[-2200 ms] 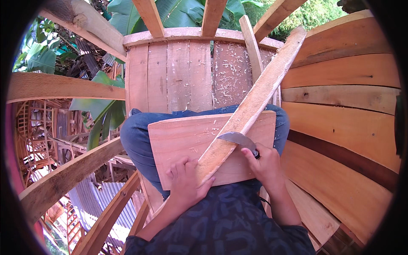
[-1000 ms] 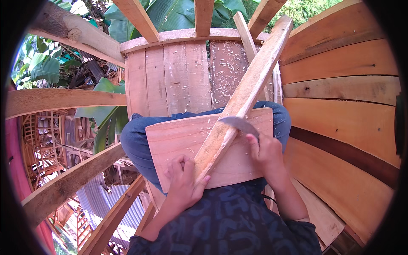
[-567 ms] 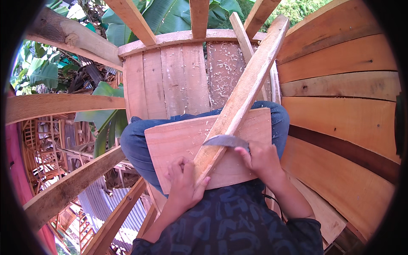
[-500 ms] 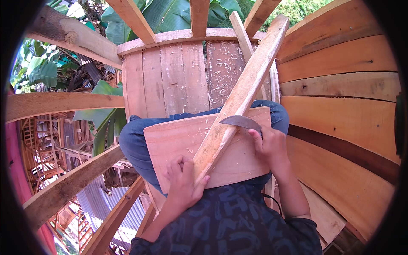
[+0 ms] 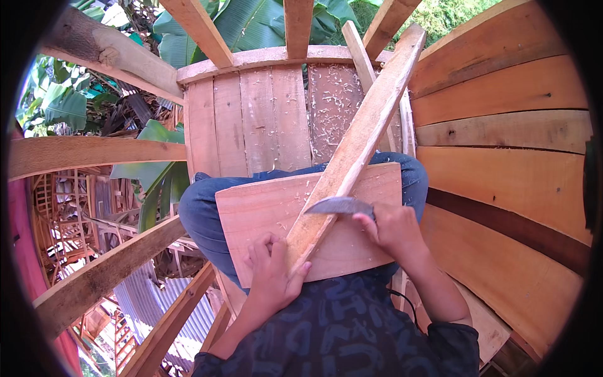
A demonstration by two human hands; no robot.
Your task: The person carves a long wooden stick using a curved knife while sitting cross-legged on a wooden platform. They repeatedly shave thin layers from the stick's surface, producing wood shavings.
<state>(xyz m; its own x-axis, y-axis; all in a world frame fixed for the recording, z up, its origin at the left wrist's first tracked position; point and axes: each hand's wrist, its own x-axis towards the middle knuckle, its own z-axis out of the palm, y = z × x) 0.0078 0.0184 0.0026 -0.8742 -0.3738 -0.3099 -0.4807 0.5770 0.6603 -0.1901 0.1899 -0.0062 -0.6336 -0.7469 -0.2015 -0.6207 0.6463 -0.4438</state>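
A long wooden plank [image 5: 364,135] lies slantwise across a flat board [image 5: 251,210] on my lap, its near end by my belly and its far end rising to the upper right. My left hand [image 5: 274,267] grips the near end, thumb on one side and fingers on the other. A curved knife [image 5: 339,205] is held in my right hand [image 5: 396,229], its grip hidden by the fingers. The grey blade lies across the plank, roughly at the middle of the lap board, with its tip past the plank's left edge.
Pale shavings are scattered over the slatted wooden floor [image 5: 333,107] ahead of my crossed legs. A board wall [image 5: 502,169] stands close on the right. A thin wooden strip [image 5: 360,56] leans beyond the plank. At left, open beams [image 5: 107,276] have corrugated sheets below.
My right hand has drawn the knife along the plank toward me, and its blade now sits lower on the wood. My left hand keeps its hold on the near end.
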